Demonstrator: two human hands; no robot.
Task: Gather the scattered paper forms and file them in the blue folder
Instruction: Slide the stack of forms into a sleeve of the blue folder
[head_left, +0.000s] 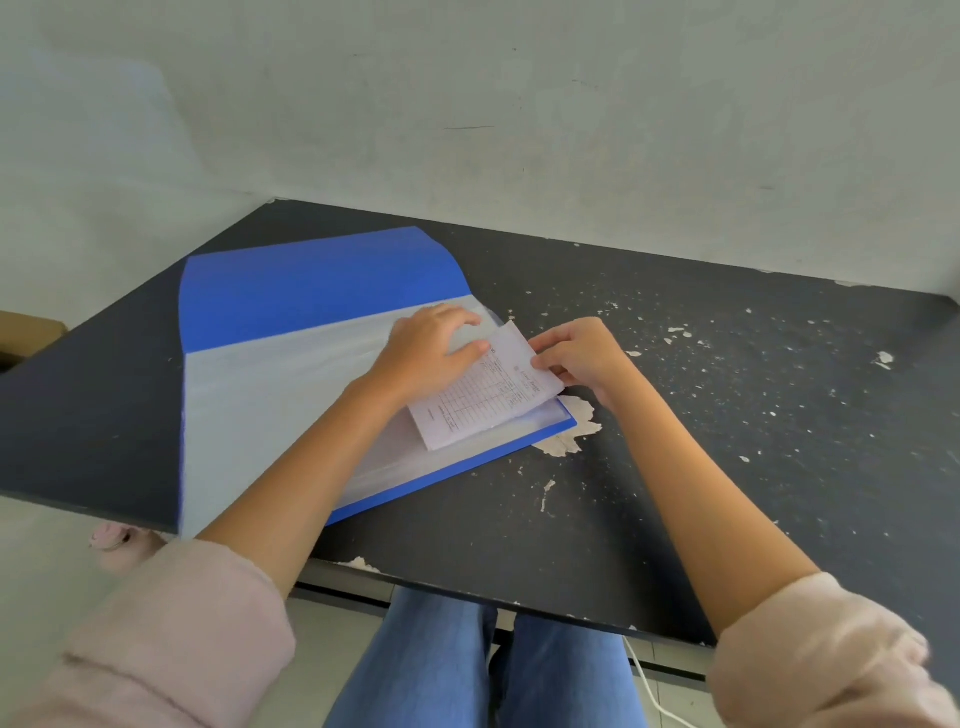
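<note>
The blue folder (311, 283) lies open on the dark table (727, 415), its clear plastic sleeves (270, 384) facing up. A white paper form (488, 395) with a printed grid rests at the sleeve's right end, partly tucked under the plastic. My left hand (431, 348) presses flat on the sleeve's upper right corner and touches the form's top edge. My right hand (576, 358) pinches the form's right edge between thumb and fingers. Other forms are not in view.
The table's surface is worn, with white patches of flaked paint (569, 426) beside the folder's corner and specks to the right. A wall (519, 104) stands close behind. My knees in jeans (467, 665) are under the front edge, and a white cable (654, 696) hangs there.
</note>
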